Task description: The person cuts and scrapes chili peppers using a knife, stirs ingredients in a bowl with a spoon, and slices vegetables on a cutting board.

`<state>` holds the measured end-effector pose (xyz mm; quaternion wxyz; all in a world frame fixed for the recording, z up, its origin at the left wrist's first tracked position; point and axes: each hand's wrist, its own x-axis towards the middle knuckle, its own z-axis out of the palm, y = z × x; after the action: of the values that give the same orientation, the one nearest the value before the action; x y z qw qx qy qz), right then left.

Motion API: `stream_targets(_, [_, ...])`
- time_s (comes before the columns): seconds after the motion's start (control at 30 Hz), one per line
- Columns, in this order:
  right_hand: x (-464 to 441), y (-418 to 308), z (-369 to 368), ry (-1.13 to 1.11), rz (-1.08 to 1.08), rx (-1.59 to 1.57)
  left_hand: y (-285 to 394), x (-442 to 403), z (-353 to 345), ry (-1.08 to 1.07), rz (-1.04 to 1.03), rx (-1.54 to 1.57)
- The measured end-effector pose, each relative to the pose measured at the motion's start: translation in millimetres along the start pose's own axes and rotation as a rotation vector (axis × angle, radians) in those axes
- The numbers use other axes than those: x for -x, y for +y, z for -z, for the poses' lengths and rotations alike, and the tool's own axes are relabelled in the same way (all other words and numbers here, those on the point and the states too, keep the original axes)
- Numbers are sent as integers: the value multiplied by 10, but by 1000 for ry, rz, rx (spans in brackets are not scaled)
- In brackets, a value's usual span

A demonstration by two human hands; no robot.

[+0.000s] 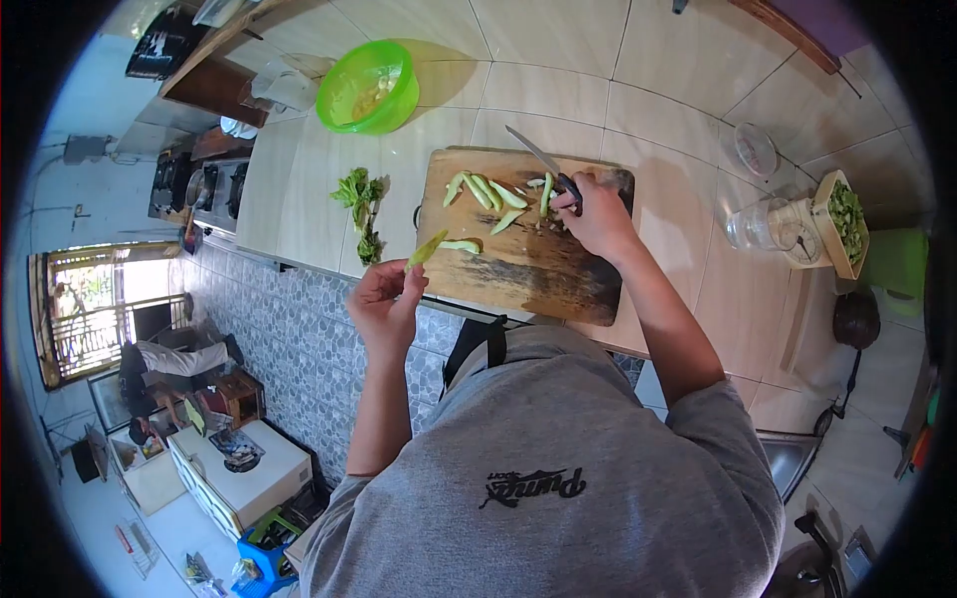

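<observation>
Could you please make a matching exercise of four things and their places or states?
1. Bright green round plastic bowl
2. Dark-handled metal knife
3. Slim yellow-green vegetable piece
4. Leafy green stems

A. Held in the left hand
B. Lying on the pale tiled counter
C. Containing pale food pieces
D. Held in the right hand

Pairs: 1-C; 2-D; 3-A; 4-B

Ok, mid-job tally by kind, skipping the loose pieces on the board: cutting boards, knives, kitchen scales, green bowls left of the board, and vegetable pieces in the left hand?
Cutting board: 1
Knife, in the right hand: 1
Kitchen scale: 1
Green bowl: 1
Vegetable piece in the left hand: 1
Total: 5
</observation>
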<state>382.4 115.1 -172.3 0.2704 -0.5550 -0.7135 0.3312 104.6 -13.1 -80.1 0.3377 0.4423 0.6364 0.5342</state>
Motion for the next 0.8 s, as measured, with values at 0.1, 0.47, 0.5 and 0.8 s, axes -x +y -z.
stream_targets(0.1, [36,-91,113,-26,-27,-29,-23,16,-14,-11,15,15])
stream_targets(0.47, [89,-320,187,93,-100,-108,0,-125,108,-100,-13,97])
stream_targets(0.5, [105,-354,185,104,-106,-102,11,-134,142,-98,-17,105])
stream_targets(0.8, [239,-1394,-183,186,-26,-196,91,-169,806,-210,-74,408])
